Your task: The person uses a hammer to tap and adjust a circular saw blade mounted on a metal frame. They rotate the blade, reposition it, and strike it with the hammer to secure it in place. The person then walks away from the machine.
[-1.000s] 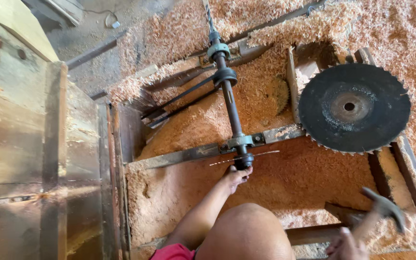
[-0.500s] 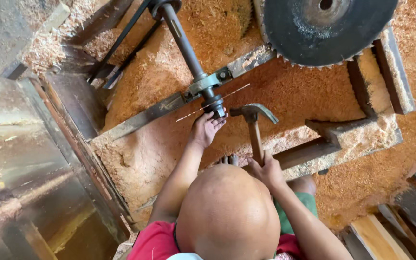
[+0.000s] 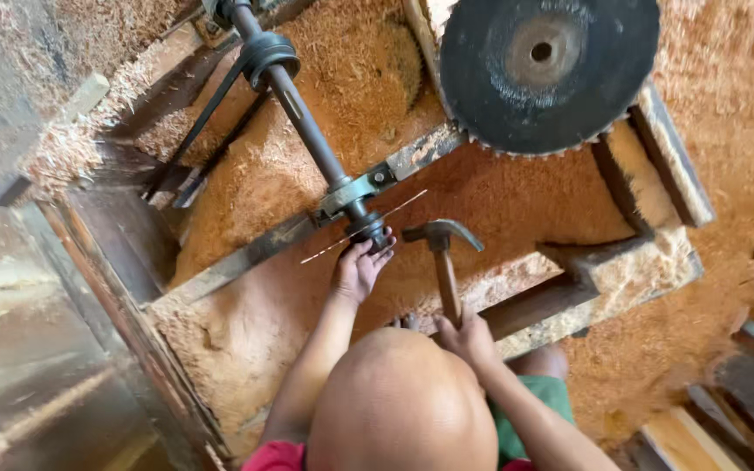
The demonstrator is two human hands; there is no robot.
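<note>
The fingers of the left hand [image 3: 358, 269] curl around the dark end of one steel shaft [image 3: 307, 122], gripping the collar [image 3: 368, 228] at its tip. A thin pale wire [image 3: 364, 228] runs crosswise just past the fingertips, beside that collar. The right hand [image 3: 469, 338] is clenched around the wooden handle of one claw hammer [image 3: 441, 249], held upright with the metal head at the top, its face pointing toward the shaft end and standing just beside it without touching.

Outward from the hands, the shaft runs up and away to the left through one grey metal bracket [image 3: 351, 194] bolted to a flat bar [image 3: 246, 257], and farther up it carries one pulley [image 3: 268, 54] with a dark belt [image 3: 194, 122] hanging off it. To the right, one large round saw blade [image 3: 549, 70], dark and toothed with a hole at its centre, lies flat on wooden beams [image 3: 608, 270], well apart from the shaft end. Orange-brown sawdust [image 3: 517, 201] covers the floor of the frame and the ground around it. The person's bare head fills the bottom of the view, with red cloth on one side and green on the other.
</note>
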